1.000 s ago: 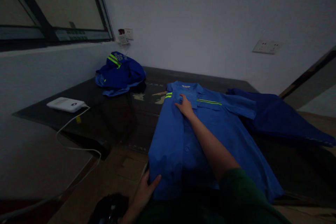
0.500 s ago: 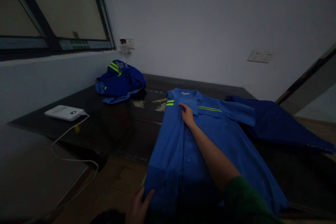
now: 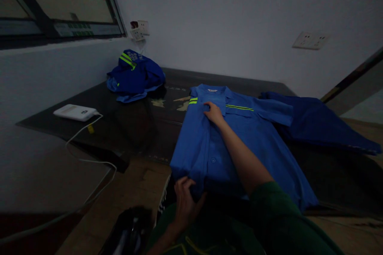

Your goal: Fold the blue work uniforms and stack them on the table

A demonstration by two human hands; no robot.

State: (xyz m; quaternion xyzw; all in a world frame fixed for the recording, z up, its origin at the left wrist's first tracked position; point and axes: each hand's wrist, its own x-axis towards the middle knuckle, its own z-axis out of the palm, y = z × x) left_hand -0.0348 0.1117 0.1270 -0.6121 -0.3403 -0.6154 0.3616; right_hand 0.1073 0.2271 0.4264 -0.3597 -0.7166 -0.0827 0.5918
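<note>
A light blue short-sleeved work shirt [image 3: 254, 139] with yellow-green stripes lies front up on the dark table, collar toward the wall. Its left side is folded in, and its lower edge hangs at the near table edge. My right hand [image 3: 214, 112] is on the shirt front just below the collar, fingers curled and closed on the cloth at the front opening. Down at the lower left corner, my left hand [image 3: 184, 197] grips the hem, fingers over the cloth and thumb toward the underside.
Dark blue trousers-like cloth [image 3: 323, 127] lies right of the shirt. A crumpled blue garment [image 3: 136, 73] sits at the table's back left. A white device [image 3: 74, 112] with a cable rests on the dark table [image 3: 134, 127] at left. Wall sockets [image 3: 309, 40] are behind.
My left hand has moved right along the lower edge with the hem, tucking the corner inward. My right hand stays near the collar. The view has tilted down.
</note>
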